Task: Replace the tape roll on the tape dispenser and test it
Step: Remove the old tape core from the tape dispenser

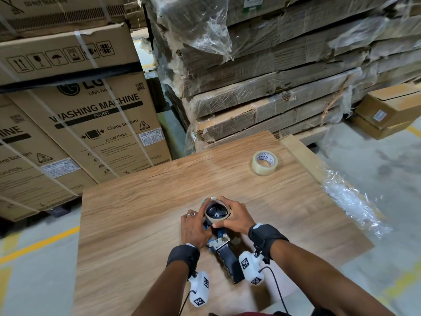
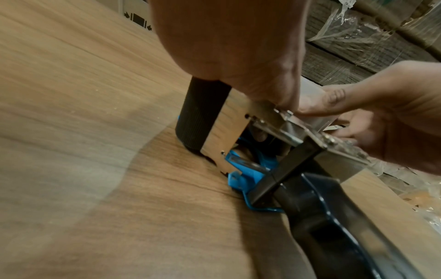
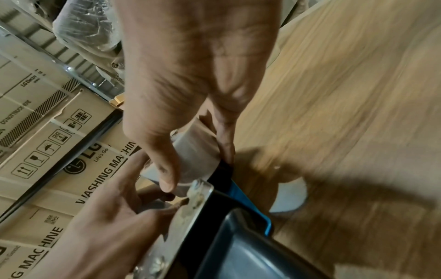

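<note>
The tape dispenser [image 1: 227,261] lies on its side on the wooden table [image 1: 145,201], black handle toward me, blue frame [image 2: 248,169] underneath. A tan-cored tape roll [image 1: 216,221] sits on its black hub. My right hand [image 1: 237,218] curls round the roll [image 3: 195,158], thumb on the near rim. My left hand [image 1: 196,226] grips the dispenser's head from the left, over the black roller [image 2: 203,117] and the metal plate [image 2: 281,128]. A second, clear tape roll [image 1: 265,163] lies flat at the table's far right.
Strapped washing-machine cartons [image 1: 91,124] stand to the left beyond the table. Wrapped stacks of flat cardboard [image 1: 273,87] rise behind it. Crumpled plastic film [image 1: 350,197] hangs off the right edge. A small box [image 1: 391,108] sits on the floor at far right.
</note>
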A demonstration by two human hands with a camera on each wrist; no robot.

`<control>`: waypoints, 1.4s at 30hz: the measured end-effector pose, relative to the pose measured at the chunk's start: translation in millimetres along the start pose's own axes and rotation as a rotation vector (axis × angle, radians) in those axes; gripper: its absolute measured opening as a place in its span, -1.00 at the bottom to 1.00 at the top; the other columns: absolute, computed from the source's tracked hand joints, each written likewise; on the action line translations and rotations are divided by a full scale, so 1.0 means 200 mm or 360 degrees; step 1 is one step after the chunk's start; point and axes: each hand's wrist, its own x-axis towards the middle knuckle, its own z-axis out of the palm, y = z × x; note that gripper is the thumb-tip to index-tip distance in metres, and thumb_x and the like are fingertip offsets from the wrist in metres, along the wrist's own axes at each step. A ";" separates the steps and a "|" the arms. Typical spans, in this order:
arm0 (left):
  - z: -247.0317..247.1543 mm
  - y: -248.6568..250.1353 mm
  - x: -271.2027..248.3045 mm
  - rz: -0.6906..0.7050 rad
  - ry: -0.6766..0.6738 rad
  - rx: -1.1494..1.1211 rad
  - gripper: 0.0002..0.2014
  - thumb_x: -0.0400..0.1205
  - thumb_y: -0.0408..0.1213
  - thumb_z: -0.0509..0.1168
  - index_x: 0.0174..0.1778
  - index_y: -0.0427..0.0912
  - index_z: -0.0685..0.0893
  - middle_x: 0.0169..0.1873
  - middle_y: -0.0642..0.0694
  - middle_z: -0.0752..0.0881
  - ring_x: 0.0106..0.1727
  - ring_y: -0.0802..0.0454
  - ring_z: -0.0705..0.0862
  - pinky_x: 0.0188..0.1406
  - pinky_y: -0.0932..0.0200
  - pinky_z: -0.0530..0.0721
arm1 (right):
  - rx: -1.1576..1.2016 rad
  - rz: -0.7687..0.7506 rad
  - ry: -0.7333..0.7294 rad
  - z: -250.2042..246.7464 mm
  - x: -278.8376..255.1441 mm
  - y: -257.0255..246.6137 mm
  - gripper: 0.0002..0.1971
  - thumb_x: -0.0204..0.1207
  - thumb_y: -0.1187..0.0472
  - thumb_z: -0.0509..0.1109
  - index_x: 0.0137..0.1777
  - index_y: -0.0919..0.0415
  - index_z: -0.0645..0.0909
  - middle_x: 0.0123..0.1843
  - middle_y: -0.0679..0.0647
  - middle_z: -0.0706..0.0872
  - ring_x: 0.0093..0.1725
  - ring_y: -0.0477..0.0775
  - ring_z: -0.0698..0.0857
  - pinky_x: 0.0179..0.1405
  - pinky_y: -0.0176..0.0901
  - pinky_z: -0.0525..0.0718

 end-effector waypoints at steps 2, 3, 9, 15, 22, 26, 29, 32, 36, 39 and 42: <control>0.01 -0.01 0.00 -0.0009 0.0006 -0.0009 -0.07 0.45 -0.08 0.36 0.73 0.26 0.06 0.05 -0.09 0.79 0.24 -0.14 0.60 0.18 0.05 0.43 | -0.0006 -0.0041 -0.0014 0.00 -0.01 0.01 -0.19 0.10 0.17 0.77 0.43 -0.08 0.66 0.21 -0.12 0.87 0.24 -0.17 0.81 0.37 -0.22 0.71; 0.02 -0.01 0.01 -0.0012 0.0012 -0.0015 -0.07 0.43 -0.08 0.37 0.72 0.28 0.07 0.03 -0.07 0.80 0.21 -0.13 0.61 0.17 0.06 0.43 | -0.0007 -0.0068 -0.0020 0.01 -0.02 0.01 -0.17 0.12 0.22 0.76 0.47 -0.08 0.64 0.22 -0.08 0.87 0.25 -0.15 0.81 0.37 -0.27 0.70; 0.05 -0.03 0.02 -0.0017 0.0022 -0.0015 -0.06 0.41 -0.10 0.38 0.71 0.29 0.08 0.03 -0.06 0.81 0.23 -0.12 0.61 0.21 0.06 0.45 | -0.0024 -0.0087 -0.0016 0.01 -0.03 0.01 -0.19 0.14 0.16 0.73 0.47 -0.10 0.62 0.19 -0.14 0.86 0.21 -0.21 0.81 0.33 -0.27 0.71; 0.06 -0.03 0.04 -0.0019 0.0006 -0.0046 -0.07 0.44 -0.08 0.38 0.71 0.31 0.06 0.06 -0.08 0.77 0.27 -0.12 0.57 0.24 0.06 0.43 | 0.0026 0.0006 0.0004 -0.01 -0.01 0.03 -0.16 0.12 0.08 0.79 0.48 -0.06 0.64 0.24 -0.14 0.85 0.26 -0.20 0.80 0.39 -0.15 0.72; 0.09 -0.04 0.05 -0.0026 0.0017 -0.0059 -0.05 0.40 -0.03 0.38 0.68 0.34 0.02 -0.03 -0.03 0.80 0.21 -0.11 0.60 0.20 0.07 0.43 | 0.0076 0.0012 0.0087 0.02 -0.05 0.06 -0.12 0.16 0.21 0.79 0.55 0.03 0.60 0.27 -0.13 0.82 0.29 -0.21 0.77 0.36 -0.40 0.64; 0.07 -0.02 0.05 -0.0018 0.0022 -0.0069 -0.07 0.44 -0.09 0.41 0.72 0.22 0.11 -0.02 -0.06 0.80 0.24 -0.13 0.58 0.20 0.06 0.42 | 0.0094 0.0085 0.0011 -0.05 -0.01 0.03 -0.16 0.11 0.11 0.82 0.47 0.01 0.67 0.22 -0.14 0.86 0.24 -0.19 0.80 0.38 -0.24 0.70; 0.07 -0.02 0.06 -0.0047 -0.0009 -0.0090 -0.04 0.42 -0.09 0.43 0.71 0.25 0.08 -0.03 -0.08 0.78 0.22 -0.14 0.58 0.19 0.06 0.42 | 0.0125 0.0111 -0.0029 -0.07 -0.02 0.03 -0.21 0.17 0.25 0.82 0.46 0.05 0.67 0.22 -0.11 0.83 0.15 -0.36 0.76 0.29 -0.48 0.64; 0.06 -0.02 0.05 -0.0048 -0.0024 -0.0109 -0.02 0.37 0.01 0.46 0.70 0.24 0.11 -0.06 -0.08 0.79 0.19 -0.14 0.58 0.18 0.04 0.44 | 0.0149 0.0066 -0.0024 -0.06 -0.04 0.06 -0.14 0.21 0.32 0.80 0.56 0.07 0.60 0.29 -0.14 0.77 0.16 -0.63 0.66 0.34 -0.56 0.57; 0.06 -0.01 0.05 -0.0048 -0.0001 -0.0102 -0.08 0.40 0.01 0.44 0.70 0.18 0.19 -0.06 -0.10 0.78 0.19 -0.17 0.58 0.18 0.02 0.44 | 0.0135 0.0052 0.0038 -0.01 -0.07 0.08 -0.04 0.20 0.28 0.80 0.65 0.07 0.52 0.38 -0.18 0.72 0.35 -0.32 0.69 0.41 -0.51 0.54; 0.04 0.01 0.04 -0.0071 -0.0024 -0.0070 -0.11 0.42 -0.13 0.43 0.70 0.14 0.22 -0.02 -0.16 0.74 0.21 -0.21 0.57 0.23 0.02 0.43 | 0.0129 0.0049 0.0089 -0.02 -0.07 0.08 -0.13 0.20 0.26 0.81 0.56 0.03 0.60 0.23 -0.26 0.75 0.18 -0.58 0.67 0.28 -0.60 0.52; 0.03 0.02 0.05 -0.0061 -0.0062 -0.0002 -0.11 0.40 -0.21 0.41 0.70 0.07 0.25 0.00 -0.18 0.73 0.22 -0.22 0.57 0.23 0.02 0.42 | 0.0155 0.0158 0.0061 -0.05 -0.04 0.08 -0.29 0.16 0.16 0.82 0.32 -0.25 0.70 0.12 -0.24 0.86 0.14 -0.43 0.75 0.29 -0.35 0.65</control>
